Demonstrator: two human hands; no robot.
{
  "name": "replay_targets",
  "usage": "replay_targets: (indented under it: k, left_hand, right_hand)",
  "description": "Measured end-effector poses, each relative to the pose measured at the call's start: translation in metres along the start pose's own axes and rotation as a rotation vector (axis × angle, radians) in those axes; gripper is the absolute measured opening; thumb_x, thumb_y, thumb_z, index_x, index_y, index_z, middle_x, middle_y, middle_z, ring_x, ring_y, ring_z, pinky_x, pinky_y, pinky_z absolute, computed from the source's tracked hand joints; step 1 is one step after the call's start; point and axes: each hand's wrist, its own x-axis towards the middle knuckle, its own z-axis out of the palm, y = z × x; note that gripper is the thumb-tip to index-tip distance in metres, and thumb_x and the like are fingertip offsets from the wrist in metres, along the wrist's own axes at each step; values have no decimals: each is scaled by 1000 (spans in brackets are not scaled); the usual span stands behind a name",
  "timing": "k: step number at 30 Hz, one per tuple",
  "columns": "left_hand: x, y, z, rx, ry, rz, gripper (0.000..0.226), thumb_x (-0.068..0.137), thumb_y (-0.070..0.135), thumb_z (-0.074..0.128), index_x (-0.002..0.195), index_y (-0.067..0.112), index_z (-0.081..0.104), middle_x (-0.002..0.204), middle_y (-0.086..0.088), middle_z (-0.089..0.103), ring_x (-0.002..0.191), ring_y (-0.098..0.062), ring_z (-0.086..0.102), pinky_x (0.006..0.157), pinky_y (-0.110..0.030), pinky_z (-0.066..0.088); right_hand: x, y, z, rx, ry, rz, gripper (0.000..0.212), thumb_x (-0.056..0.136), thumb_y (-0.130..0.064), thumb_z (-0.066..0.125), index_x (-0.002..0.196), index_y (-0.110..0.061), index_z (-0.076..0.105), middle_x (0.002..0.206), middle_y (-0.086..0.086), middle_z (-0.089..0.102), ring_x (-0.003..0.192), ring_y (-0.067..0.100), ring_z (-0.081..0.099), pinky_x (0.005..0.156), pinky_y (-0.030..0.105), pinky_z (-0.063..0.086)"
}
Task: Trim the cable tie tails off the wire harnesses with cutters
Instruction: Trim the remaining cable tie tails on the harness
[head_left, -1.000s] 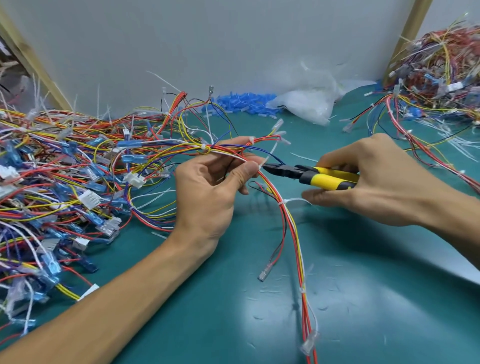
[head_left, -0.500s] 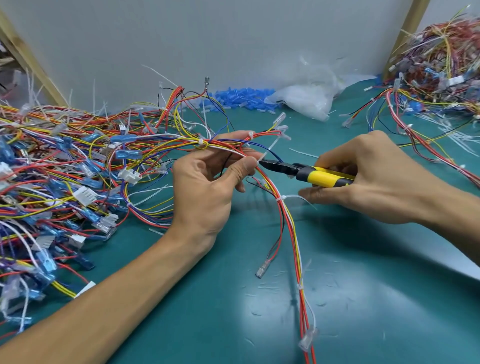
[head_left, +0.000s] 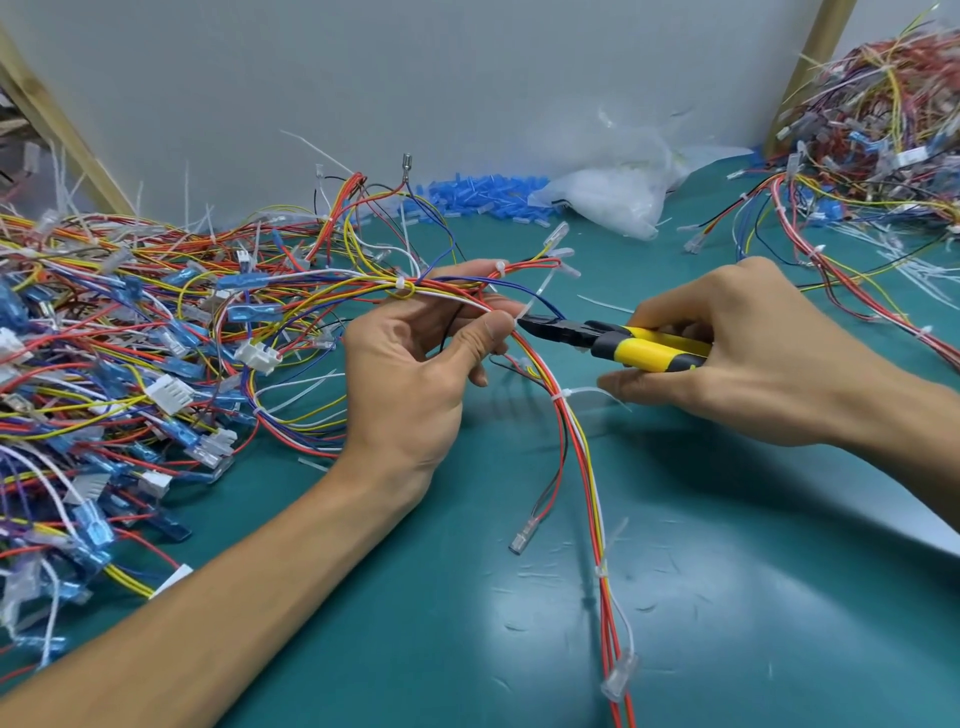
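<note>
Teal mat (head_left: 727, 597); cutters (head_left: 597, 338) perhaps touching tie (head_left: 535, 296).

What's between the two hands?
In the head view, the black nose of the yellow-handled cutters pokes from the right hand to a white cable tie tail at the left hand, which pinches the red and yellow wire harness.

- Our left hand (head_left: 410, 374) is lifted, thumb and fingertips pinching the wire harness (head_left: 563, 402).
- Our right hand (head_left: 737, 353) curls around the cutters (head_left: 649, 353), knuckles up.
- Both forearms reach in from the lower corners.
</note>
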Motion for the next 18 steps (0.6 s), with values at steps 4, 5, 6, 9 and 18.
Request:
replay_targets:
  k: [4, 5, 6, 9, 18]
  left_hand:
    - [0, -2, 0, 29, 8, -2, 29, 90, -5, 71, 106, 19, 73, 90, 0, 80, 68, -12, 65, 52, -23, 48]
    - [0, -3, 0, 37, 8, -1, 29, 90, -5, 71, 106, 20, 73, 90, 0, 80, 68, -12, 65, 51, -22, 48]
    - [0, -3, 0, 43, 8, -1, 29, 90, -4, 71, 107, 20, 73, 90, 0, 80, 69, -12, 66, 51, -23, 48]
    - [0, -2, 0, 55, 11, -4, 30, 91, -3, 71, 108, 21, 73, 92, -1, 80, 68, -14, 65, 52, -24, 49]
    - [-3, 3, 3, 149, 94, -60, 2, 90, 9, 78, 89, 10, 76, 81, -7, 78, 62, -23, 73, 43, -29, 48]
  right_hand:
    - [-1, -1, 1, -51, 3, -2, 45, 71, -73, 65, 75, -29, 70, 53, 3, 52, 53, 25, 40, 51, 35, 37]
    - [-1, -1, 1, -55, 6, -2, 44, 71, -74, 65, 74, -30, 69, 53, 4, 51, 52, 25, 41, 51, 36, 38]
    - [0, -1, 1, -52, 10, 1, 43, 71, -74, 65, 74, -31, 69, 53, 4, 51, 52, 25, 41, 51, 36, 39]
    - [0, -1, 3, -28, 22, 12, 40, 70, -74, 65, 72, -34, 67, 52, 2, 51, 53, 25, 41, 52, 36, 38]
    - [2, 1, 0, 69, 50, 23, 20, 71, -57, 83, 69, -42, 70, 49, 0, 50, 50, 18, 33, 52, 31, 33]
